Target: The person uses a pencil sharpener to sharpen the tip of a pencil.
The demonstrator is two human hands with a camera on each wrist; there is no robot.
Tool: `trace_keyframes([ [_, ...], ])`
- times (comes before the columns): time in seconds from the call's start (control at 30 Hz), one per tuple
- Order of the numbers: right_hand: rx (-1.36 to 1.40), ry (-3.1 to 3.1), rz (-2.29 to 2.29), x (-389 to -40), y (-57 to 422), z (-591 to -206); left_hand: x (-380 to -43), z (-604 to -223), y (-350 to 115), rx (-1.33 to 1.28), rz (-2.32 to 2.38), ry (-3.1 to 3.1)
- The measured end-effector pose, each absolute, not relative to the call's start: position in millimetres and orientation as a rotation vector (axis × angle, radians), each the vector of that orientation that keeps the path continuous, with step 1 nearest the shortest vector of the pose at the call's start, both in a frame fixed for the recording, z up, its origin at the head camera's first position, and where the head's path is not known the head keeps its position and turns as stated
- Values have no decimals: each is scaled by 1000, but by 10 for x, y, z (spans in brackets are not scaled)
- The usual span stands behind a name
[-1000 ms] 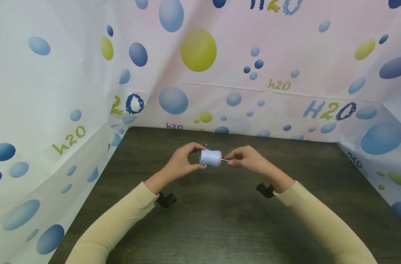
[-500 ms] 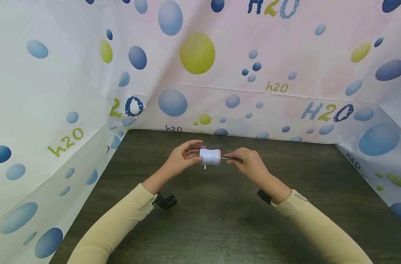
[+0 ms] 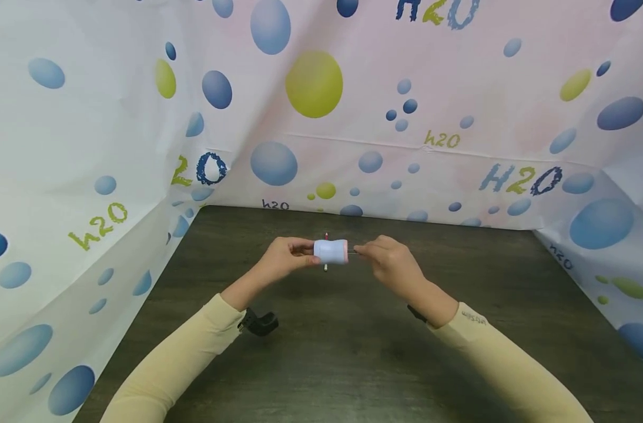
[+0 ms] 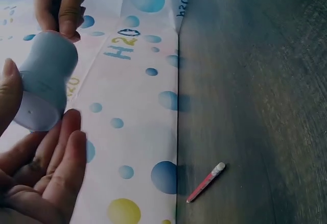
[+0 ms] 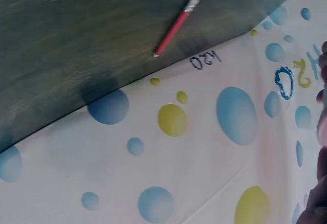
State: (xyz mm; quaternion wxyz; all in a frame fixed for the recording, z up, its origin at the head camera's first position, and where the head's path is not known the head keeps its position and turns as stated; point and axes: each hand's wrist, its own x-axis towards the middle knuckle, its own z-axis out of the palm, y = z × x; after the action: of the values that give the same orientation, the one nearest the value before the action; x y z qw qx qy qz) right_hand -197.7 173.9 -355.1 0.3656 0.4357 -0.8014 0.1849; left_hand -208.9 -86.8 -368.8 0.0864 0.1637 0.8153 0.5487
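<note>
Along the back and both sides, a white sheet printed with blue and lime-green bubbles (image 3: 385, 59) is standing around a dark, wood-grained counter (image 3: 311, 352). Over the counter, a pair of cream-coloured fabric sleeves (image 3: 163, 364) is framing two bare hands that are facing each other. The left hand (image 3: 284, 258) is pinching with its thumb on the near side and its other fingers lying behind, partly spread; the right hand (image 3: 391, 261) is pinching too, its fingers curled. Between them, raised off the counter and lying sideways, a smooth, pale-blue, waisted cylinder with a pink rim (image 3: 330, 251) is resting in the left grip, its pink end facing right. Well below, a slim red stick with a pale end, apparently a pencil (image 5: 174, 30), is lying on the counter, touched by neither hand. Smallest of all, a thin, metallic-looking rod (image 3: 352, 252) is showing at the pink end, in the right fingertips; how far it is reaching inside, I cannot tell. For good control, the left hand should be bracing the cylinder nearer its waist, since a hold at one end is probably inviting wobble, while the right should be keeping the rod in line and avoiding sideways force.
</note>
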Motion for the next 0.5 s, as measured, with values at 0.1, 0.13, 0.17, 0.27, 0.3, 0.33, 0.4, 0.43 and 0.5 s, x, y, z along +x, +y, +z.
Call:
trace_keyframes([
  [0.1, 1096, -2144, 502, -1987, 1679, -3524, -2078, -3690, -900, 486, 1673, 2482],
  [0.13, 1083, -2197, 521, -1987, 1667, -3511, -2071, -3693, -907, 491, 1678, 2495],
  [0.17, 1069, -2264, 552, -1988, 1661, -3495, -2065, -3697, -914, 497, 1688, 2506],
  [0.27, 986, -2554, 748, -2004, 1671, -3443, -2053, -3720, -912, 544, 1716, 2549],
  [0.3, 935, -2662, 850, -2018, 1684, -3425, -2050, -3730, -907, 571, 1718, 2567],
  [0.33, 879, -2756, 950, -2035, 1701, -3409, -2049, -3738, -899, 593, 1721, 2579],
  [0.4, 765, -2903, 1123, -2076, 1740, -3397, -2054, -3765, -882, 632, 1711, 2595],
  [0.43, 738, -2946, 1175, -2094, 1758, -3397, -2056, -3773, -877, 649, 1691, 2610],
  [0.5, 711, -2982, 1263, -2126, 1785, -3420, -2056, -3775, -869, 666, 1668, 2620],
])
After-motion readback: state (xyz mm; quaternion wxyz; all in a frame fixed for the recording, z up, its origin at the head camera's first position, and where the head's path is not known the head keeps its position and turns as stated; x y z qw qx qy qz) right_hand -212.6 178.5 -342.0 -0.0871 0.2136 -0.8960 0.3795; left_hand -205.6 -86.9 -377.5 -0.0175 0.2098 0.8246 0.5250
